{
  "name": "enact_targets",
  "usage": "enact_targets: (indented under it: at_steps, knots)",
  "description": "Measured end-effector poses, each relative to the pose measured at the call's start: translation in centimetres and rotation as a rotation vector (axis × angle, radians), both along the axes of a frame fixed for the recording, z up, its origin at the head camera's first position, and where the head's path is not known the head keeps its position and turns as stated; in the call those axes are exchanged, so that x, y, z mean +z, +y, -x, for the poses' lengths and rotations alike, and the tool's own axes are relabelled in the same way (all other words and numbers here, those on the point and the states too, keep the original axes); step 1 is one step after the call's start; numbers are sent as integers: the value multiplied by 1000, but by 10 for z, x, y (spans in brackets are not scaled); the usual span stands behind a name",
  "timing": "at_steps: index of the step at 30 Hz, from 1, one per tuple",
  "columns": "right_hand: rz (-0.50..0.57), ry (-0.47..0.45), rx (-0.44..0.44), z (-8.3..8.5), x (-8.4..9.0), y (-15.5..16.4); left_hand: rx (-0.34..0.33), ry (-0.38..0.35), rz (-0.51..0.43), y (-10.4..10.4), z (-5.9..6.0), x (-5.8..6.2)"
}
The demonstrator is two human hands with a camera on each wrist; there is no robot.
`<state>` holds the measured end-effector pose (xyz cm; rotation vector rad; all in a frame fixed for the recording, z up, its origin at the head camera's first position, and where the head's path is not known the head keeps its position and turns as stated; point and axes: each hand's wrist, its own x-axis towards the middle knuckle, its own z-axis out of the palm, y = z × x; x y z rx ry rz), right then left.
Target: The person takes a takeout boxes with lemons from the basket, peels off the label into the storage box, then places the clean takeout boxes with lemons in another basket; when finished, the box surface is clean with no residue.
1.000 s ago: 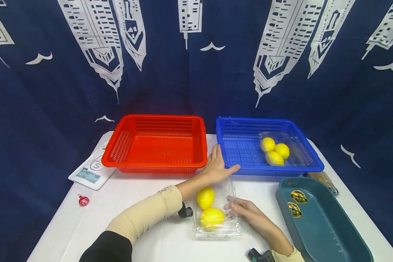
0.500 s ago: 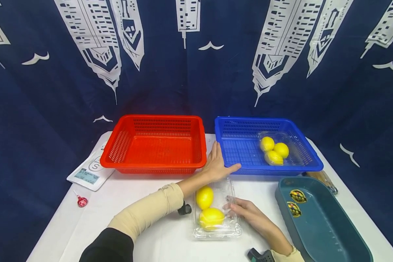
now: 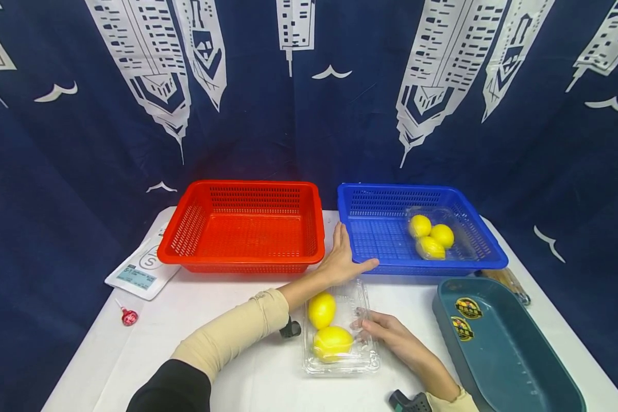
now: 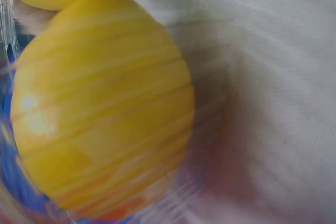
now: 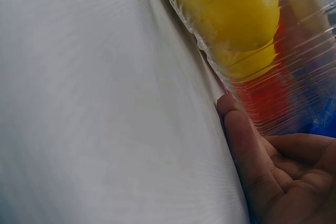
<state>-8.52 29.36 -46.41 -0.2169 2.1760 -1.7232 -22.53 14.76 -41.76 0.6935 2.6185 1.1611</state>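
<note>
A clear plastic clamshell box [image 3: 363, 357] lies on the white table with two yellow lemons [image 3: 332, 343] visible inside it. My left hand [image 3: 338, 260] is at the box's far end, fingers straight and thumb spread to the right; its forearm crosses the far left corner. At the box's right side, my right hand [image 3: 391, 335] touches the plastic wall with relaxed fingers, partly seen through it. In the right wrist view the thumb [image 5: 244, 137] lies along the lower edge of the ribbed wall. A lemon [image 4: 102, 108] behind plastic fills much of the left wrist view.
Behind the hands stand a red basket [image 3: 242, 267] and a blue basket [image 3: 427, 266], which holds another clear box with 3 lemons [image 3: 430, 247]. A teal tray [image 3: 525, 349] stands at right. At left lie a white scale-like device [image 3: 139, 277] and a red lollipop [image 3: 129, 317].
The view has shifted very slightly. Both hands and the box of lemons keep the same positions.
</note>
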Motion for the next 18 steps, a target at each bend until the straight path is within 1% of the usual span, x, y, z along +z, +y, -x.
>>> enact_targets:
  at_steps: [7,11,15,18]
  knots:
    - [-22,11,-2,-2,2,1,-18,-5,-18,0,-1,1]
    - [-27,-14,-51,-5,6,-2,-22,2,-24,-1,-1,1]
    - [9,-71,-123,-11,10,-6,-13,6,-42,-2,-2,0]
    - [12,-105,-171,-16,15,-9,-5,2,-61,-3,-2,-2]
